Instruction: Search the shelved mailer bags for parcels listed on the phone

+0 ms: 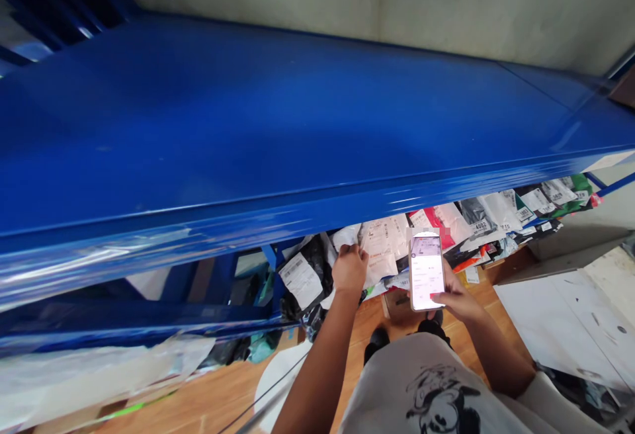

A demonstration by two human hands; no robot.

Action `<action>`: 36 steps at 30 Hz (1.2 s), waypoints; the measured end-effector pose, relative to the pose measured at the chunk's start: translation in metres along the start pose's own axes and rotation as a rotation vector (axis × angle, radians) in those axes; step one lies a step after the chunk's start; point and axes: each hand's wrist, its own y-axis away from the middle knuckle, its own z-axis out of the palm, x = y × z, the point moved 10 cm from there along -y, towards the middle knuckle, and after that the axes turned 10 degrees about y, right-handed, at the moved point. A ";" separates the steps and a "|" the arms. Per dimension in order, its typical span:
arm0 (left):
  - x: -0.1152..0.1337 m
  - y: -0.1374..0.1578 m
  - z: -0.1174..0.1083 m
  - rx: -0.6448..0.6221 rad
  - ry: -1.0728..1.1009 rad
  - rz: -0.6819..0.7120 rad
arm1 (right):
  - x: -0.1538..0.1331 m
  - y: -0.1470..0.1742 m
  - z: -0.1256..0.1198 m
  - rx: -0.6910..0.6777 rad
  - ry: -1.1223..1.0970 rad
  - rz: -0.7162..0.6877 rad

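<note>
In the head view, my left hand [350,268] is among the parcels on the shelf under the blue top. Its fingers are curled at the left edge of a pale pink parcel bag [381,249], pinching it; the fingertips are partly hidden. To the left of that hand lies a black parcel bag [317,259] with a white label [300,280]. My right hand [457,294] holds a smartphone [427,275] upright, its lit screen facing me and my thumb over the lower right of the screen. Text on the screen is too small to read.
A wide blue metal shelf [297,123] spans the view above the parcels. Several bagged parcels with number labels, one a grey bag [479,214], run off to the right. White boards [560,315] stand at the right. A white round object [278,374] is on the wooden floor [213,407].
</note>
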 end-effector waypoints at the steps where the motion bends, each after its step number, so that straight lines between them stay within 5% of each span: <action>1: 0.001 0.000 0.001 -0.009 0.001 -0.001 | 0.000 0.002 -0.003 0.019 0.005 -0.006; 14: 0.016 -0.003 0.010 -0.057 -0.101 0.012 | -0.007 0.002 -0.009 -0.065 -0.023 -0.097; 23: 0.047 -0.006 0.041 -0.103 -0.226 -0.077 | -0.009 -0.009 -0.044 -0.063 -0.040 -0.079; 36: 0.036 -0.017 0.062 -0.084 -0.371 -0.189 | 0.002 -0.014 -0.075 -0.206 -0.041 -0.021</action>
